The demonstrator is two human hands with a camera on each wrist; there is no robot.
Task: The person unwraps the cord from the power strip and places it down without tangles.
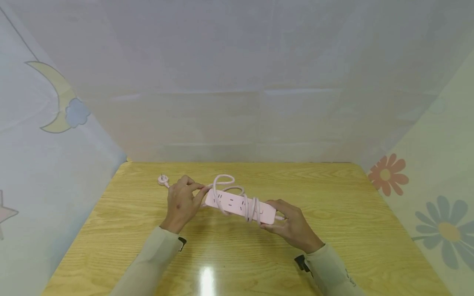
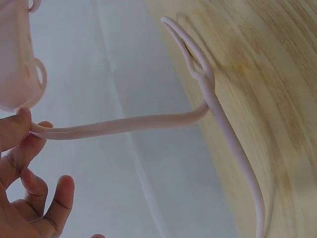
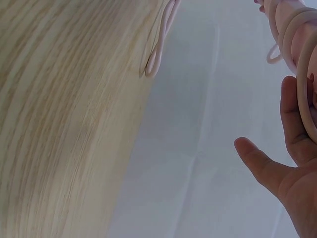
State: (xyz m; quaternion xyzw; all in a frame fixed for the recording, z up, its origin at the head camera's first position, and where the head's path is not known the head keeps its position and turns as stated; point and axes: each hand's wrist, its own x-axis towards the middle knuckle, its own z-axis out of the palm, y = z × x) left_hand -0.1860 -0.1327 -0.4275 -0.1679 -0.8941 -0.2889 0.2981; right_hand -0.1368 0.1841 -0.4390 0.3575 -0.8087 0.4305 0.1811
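A pink power strip (image 1: 234,203) is held tilted above the table, its right end lower and its socket face visible in the head view. Its pale pink cord (image 2: 124,125) wraps several times around the right half, and a loose loop crosses the left end. My left hand (image 1: 181,204) pinches the cord between thumb and forefinger beside the strip's left end. At the other end, my right hand (image 1: 295,227) grips the strip between thumb and fingers. The plug (image 1: 163,179) lies on the table beyond my left hand, prongs up.
The wooden table (image 1: 333,189) reaches back to a pale hanging sheet (image 1: 237,123). Printed sheets rise at the left and right sides. More cord lies on the table behind the strip.
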